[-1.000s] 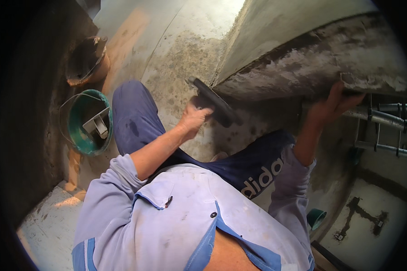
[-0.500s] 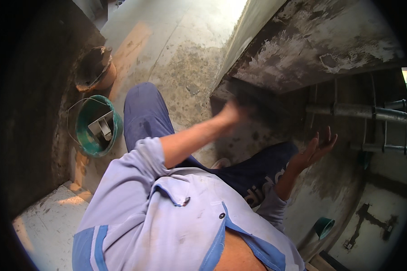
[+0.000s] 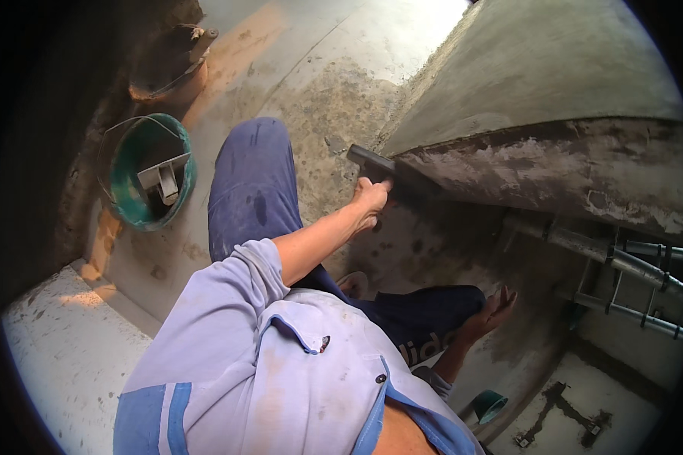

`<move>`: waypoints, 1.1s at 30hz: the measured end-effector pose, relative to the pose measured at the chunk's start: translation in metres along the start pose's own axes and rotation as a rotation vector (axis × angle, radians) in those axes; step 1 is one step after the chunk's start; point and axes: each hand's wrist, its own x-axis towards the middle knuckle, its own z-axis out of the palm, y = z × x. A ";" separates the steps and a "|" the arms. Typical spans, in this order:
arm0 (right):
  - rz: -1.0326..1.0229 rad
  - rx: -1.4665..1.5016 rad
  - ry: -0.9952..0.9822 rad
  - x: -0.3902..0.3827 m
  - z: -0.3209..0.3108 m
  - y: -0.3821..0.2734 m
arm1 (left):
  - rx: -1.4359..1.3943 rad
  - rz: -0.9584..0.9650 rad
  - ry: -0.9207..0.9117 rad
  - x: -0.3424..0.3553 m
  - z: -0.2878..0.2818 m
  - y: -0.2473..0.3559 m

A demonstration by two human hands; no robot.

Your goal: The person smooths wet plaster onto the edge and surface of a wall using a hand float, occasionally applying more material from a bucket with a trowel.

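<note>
L hand point(image 3: 372, 199) is closed round the handle of a dark trowel point(image 3: 370, 160); blade sits just above the knuckles, pressed flat to the underside lip of the concrete slab point(image 3: 539, 83), at the lip's L end. Grip looks firm, fingers wrapped, nothing loose. R hand point(image 3: 492, 311) is well apart, down and to the R of the grip, palm open, holding nothing, hovering near the lower wall point(image 3: 440, 250).

Progress, judged from the surfaces: lip strip point(image 3: 554, 163) running R from the trowel is dark and patchy w/ wet-looking plaster, rough and uneven, so a coat seems on but not smoothed. Top face of the slab reads even and pale. Far R end of the strip is prob. still rough, though the fisheye bends it too much to be sure. So approx. the first pass is down; levelling along most of the strip is left.

Further out: grey pipes point(image 3: 622, 262) below-R of the strip; green bucket point(image 3: 148, 182) w/ a float inside, far L of the grip; a brown bucket point(image 3: 171, 68) beyond it.
</note>
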 end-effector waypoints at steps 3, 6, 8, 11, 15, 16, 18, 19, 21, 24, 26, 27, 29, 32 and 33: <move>-0.086 -0.094 -0.090 -0.006 0.001 -0.011 | 0.108 0.030 -0.155 0.015 0.007 -0.003; -0.085 -0.105 -0.125 -0.005 0.002 -0.018 | 0.659 0.414 -0.344 -0.015 0.023 -0.049; -0.108 -0.173 -0.120 -0.004 0.001 -0.019 | 0.610 0.269 -0.439 -0.058 0.017 -0.049; -0.079 -0.221 -0.126 -0.013 -0.001 -0.022 | 0.707 0.511 -0.306 -0.076 -0.037 -0.018; -0.102 -0.289 -0.150 -0.029 0.002 -0.033 | 0.803 1.218 -0.252 -0.032 -0.087 0.068; -0.089 -0.289 -0.156 -0.030 0.003 -0.038 | 0.801 1.234 -0.368 -0.025 -0.087 0.096; -0.071 -0.283 -0.168 -0.029 0.009 -0.046 | 0.817 1.363 -0.449 -0.017 -0.082 0.124; -0.105 -0.331 -0.183 -0.029 0.012 -0.048 | 0.835 1.477 -0.417 -0.014 -0.076 0.129; -0.175 -0.430 -0.216 -0.029 0.016 -0.051 | 0.851 1.593 -0.372 -0.004 -0.070 0.129; -0.174 -0.468 -0.237 -0.029 0.019 -0.058 | 0.871 1.581 -0.348 0.013 -0.066 0.121; -0.178 -0.463 -0.237 -0.029 0.021 -0.058 | 0.906 1.546 -0.347 0.017 -0.065 0.121; -0.184 -0.459 -0.237 -0.028 0.022 -0.057 | 0.883 1.567 -0.344 0.020 -0.063 0.120; -0.198 -0.474 -0.258 -0.025 0.023 -0.056 | 0.837 1.611 -0.336 0.026 -0.058 0.115; -0.204 -0.474 -0.274 -0.023 0.028 -0.057 | 0.860 1.601 -0.314 0.027 -0.049 0.114; -0.201 -0.473 -0.278 -0.023 0.029 -0.058 | 0.883 1.602 -0.305 0.026 -0.047 0.114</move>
